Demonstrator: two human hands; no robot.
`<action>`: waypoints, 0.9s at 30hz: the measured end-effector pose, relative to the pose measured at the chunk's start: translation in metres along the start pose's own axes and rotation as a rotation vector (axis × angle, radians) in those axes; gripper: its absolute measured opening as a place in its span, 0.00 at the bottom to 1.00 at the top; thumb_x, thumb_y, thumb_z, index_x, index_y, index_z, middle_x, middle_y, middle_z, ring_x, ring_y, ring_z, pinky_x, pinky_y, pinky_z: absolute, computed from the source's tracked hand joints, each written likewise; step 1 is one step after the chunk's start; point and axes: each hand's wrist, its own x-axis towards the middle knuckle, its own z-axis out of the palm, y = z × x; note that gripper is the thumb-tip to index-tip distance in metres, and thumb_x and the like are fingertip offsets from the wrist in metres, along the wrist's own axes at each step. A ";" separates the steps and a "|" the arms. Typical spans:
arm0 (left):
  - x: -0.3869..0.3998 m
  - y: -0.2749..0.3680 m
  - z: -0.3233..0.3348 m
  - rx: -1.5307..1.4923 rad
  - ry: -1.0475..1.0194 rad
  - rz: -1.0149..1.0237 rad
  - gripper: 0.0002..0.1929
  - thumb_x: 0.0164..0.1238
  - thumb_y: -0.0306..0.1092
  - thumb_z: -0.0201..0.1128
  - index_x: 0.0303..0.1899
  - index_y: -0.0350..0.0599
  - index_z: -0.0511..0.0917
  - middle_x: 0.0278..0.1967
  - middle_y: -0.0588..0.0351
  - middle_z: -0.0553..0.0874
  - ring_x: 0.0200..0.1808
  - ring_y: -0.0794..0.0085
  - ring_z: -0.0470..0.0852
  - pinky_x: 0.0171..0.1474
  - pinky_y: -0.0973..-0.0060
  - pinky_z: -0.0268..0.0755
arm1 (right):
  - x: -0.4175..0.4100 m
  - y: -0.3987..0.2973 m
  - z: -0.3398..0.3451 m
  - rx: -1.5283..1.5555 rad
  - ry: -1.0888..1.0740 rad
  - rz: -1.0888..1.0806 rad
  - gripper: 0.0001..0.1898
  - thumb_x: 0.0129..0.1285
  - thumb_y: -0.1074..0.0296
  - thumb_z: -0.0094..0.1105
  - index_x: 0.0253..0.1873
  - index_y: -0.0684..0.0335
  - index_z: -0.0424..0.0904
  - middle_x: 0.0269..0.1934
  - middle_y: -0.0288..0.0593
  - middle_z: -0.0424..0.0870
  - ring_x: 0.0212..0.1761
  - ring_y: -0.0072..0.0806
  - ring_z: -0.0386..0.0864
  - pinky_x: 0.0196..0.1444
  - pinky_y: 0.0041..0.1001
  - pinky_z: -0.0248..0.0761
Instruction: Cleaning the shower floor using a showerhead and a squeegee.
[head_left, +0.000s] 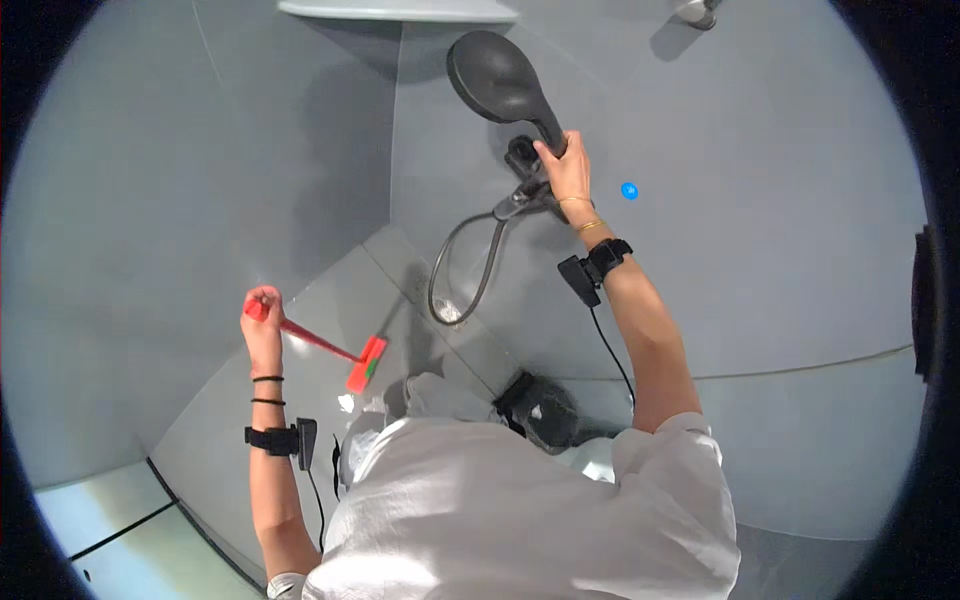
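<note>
My right hand (568, 171) grips the handle of a dark grey shower head (499, 79), raised in front of the grey wall. Just behind that hand is a dark wall-mounted shower mixer (525, 196), partly hidden by it. A grey shower hose (437, 279) hangs in a loop below the mixer. In my left hand (262, 311) is the top of a red pole (319, 341), which slants down to a red brush or squeegee head (367, 365) with a green patch. That head is low, by the floor.
A pale corner shelf (397, 10) juts out at the top. A metal fitting (697, 13) sits on the right wall, with a round blue sticker (630, 190) lower down. A black bin-like container (544, 412) stands near my legs. Light foam or glare shows by a floor drain (448, 310).
</note>
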 end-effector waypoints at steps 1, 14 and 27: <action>-0.001 0.001 0.000 0.013 -0.006 -0.029 0.03 0.56 0.29 0.53 0.30 0.43 0.69 0.23 0.67 0.67 0.24 0.85 0.62 0.27 0.88 0.56 | 0.003 -0.004 -0.001 -0.003 0.003 0.067 0.17 0.44 0.64 0.59 0.35 0.67 0.65 0.30 0.51 0.72 0.33 0.46 0.70 0.36 0.36 0.62; -0.011 -0.015 -0.016 0.055 0.039 -0.031 0.02 0.55 0.27 0.51 0.30 0.42 0.69 0.22 0.67 0.68 0.22 0.85 0.62 0.26 0.88 0.56 | -0.001 0.011 -0.005 0.035 -0.204 0.182 0.22 0.44 0.54 0.58 0.38 0.67 0.67 0.32 0.53 0.74 0.35 0.44 0.72 0.38 0.34 0.64; -0.017 -0.024 -0.017 0.080 -0.002 -0.069 0.03 0.57 0.29 0.49 0.31 0.42 0.68 0.24 0.66 0.68 0.24 0.85 0.62 0.28 0.87 0.56 | 0.008 0.003 -0.002 -0.192 -0.491 0.108 0.21 0.45 0.55 0.57 0.36 0.69 0.68 0.28 0.49 0.75 0.32 0.36 0.73 0.37 0.29 0.63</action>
